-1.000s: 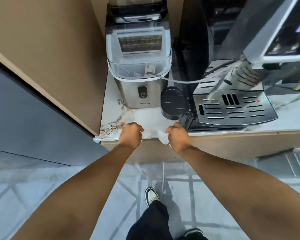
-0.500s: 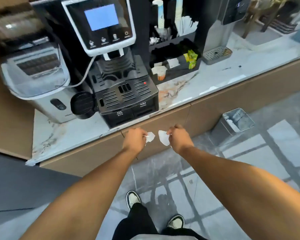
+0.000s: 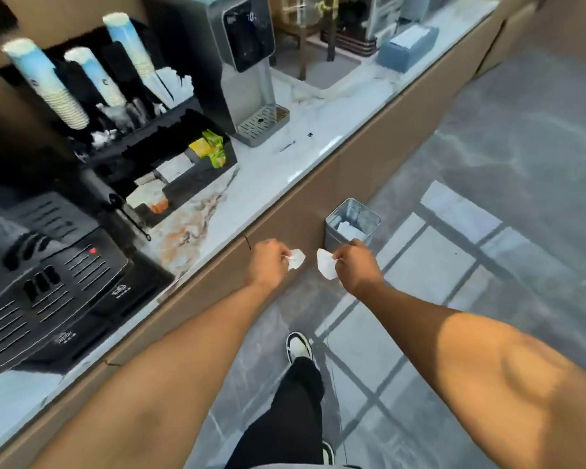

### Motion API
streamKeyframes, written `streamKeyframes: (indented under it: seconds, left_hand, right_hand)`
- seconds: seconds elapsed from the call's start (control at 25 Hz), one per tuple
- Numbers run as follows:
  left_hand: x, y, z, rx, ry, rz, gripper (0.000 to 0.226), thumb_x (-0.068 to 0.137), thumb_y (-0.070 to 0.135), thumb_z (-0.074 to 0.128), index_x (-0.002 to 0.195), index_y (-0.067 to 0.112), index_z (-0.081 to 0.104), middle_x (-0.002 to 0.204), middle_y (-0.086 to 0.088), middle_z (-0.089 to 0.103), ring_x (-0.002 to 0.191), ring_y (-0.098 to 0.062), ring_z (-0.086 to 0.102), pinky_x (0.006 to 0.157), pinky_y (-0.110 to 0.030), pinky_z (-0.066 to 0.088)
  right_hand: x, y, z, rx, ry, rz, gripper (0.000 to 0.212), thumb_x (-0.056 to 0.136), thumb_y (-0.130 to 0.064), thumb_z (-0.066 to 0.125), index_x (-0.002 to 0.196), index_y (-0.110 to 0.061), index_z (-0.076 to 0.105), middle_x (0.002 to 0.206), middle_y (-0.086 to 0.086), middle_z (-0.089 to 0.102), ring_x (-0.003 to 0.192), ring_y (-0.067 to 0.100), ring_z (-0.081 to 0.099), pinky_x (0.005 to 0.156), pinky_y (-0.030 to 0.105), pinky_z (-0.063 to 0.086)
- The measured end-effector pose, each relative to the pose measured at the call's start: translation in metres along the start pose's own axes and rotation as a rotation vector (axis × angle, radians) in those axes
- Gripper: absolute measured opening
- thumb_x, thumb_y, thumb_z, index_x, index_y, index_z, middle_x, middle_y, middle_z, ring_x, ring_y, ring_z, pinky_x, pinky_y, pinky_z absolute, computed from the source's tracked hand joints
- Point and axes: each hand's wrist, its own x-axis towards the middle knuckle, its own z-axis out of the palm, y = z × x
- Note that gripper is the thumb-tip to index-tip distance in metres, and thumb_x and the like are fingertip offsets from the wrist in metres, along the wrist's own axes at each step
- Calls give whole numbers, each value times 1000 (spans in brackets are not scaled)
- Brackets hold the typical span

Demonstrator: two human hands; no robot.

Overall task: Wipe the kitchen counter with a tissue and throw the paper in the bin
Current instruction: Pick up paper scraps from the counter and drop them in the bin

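Note:
My left hand (image 3: 268, 262) pinches a small white tissue piece (image 3: 296, 258). My right hand (image 3: 356, 267) pinches a second white tissue piece (image 3: 326, 264). Both hands are held out over the floor, in front of the brown cabinet face below the marble counter (image 3: 285, 154). A square metal bin (image 3: 352, 222) stands on the floor against the cabinet, just beyond my right hand, with white paper inside it.
On the counter stand a black coffee machine (image 3: 51, 282), a black organiser with paper cups (image 3: 142, 130), a grey water dispenser (image 3: 244, 62) and a blue tissue box (image 3: 408, 45). A sink (image 3: 318, 67) sits beyond the dispenser. My legs and shoes (image 3: 298, 346) are on the grey tiled floor.
The view has swung right along the counter, from the ice maker past the coffee machine. Both hands left the counter edge with the tissue pieces, and the bin is now close to my right hand.

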Motion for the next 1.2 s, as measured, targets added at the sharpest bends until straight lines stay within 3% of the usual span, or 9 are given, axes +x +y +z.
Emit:
streamKeyframes:
  seconds: [0.2, 0.32, 0.44, 0.6, 0.84, 1.04, 1.2]
  left_hand:
    - [107, 51, 34, -43, -57, 100, 28, 82, -4, 59, 99, 9, 78, 102, -14, 72, 99, -32, 65, 86, -36, 51]
    - [171, 78, 46, -63, -101, 115, 27, 83, -4, 60, 99, 8, 78, 103, -14, 73, 96, -30, 66, 84, -28, 47]
    - [219, 100, 55, -75, -146, 109, 25, 83, -4, 61, 99, 6, 77, 106, -14, 74, 99, -28, 67, 82, -23, 44]
    - [272, 123, 72, -121, -173, 52, 23, 80, -5, 63, 94, 6, 78, 103, -15, 74, 98, -29, 67, 85, -28, 47]
    - [340, 150, 113, -128, -150, -103, 24, 75, -9, 60, 82, 9, 74, 100, -14, 71, 93, -31, 66, 83, -35, 53]
    - [388, 178, 151, -154, -82, -390, 23, 80, -4, 63, 87, 14, 75, 103, -5, 72, 91, -23, 67, 73, -25, 49]
    - [416, 191, 176, -210, -35, -560, 23, 80, -3, 65, 90, 16, 74, 100, -2, 73, 83, -16, 63, 69, -22, 44]
  right_hand:
    - [82, 39, -39, 62, 66, 123, 31, 90, -1, 50, 112, -7, 70, 128, 12, 54, 108, 37, 60, 91, 32, 50]
    - [135, 58, -61, 35, 79, 179, 31, 89, 0, 50, 109, -6, 71, 122, 16, 55, 98, 41, 63, 85, 46, 57]
    - [178, 73, -78, 52, 86, 242, 27, 88, 0, 51, 104, -6, 73, 113, 15, 54, 88, 42, 66, 81, 49, 58]
    - [233, 95, -93, 61, 65, 284, 25, 88, -3, 51, 101, -8, 72, 108, 13, 53, 81, 42, 66, 70, 50, 60]
    - [332, 138, -110, 23, -16, 209, 25, 85, -2, 54, 100, -6, 73, 110, 17, 58, 92, 38, 63, 81, 44, 57]
    - [415, 177, -118, 15, -222, 144, 26, 84, -2, 54, 99, -10, 73, 109, 15, 59, 83, 39, 67, 76, 48, 59]
    - [457, 205, -118, -31, -350, 121, 29, 82, -1, 53, 96, -13, 75, 108, 11, 61, 80, 35, 68, 78, 43, 60]
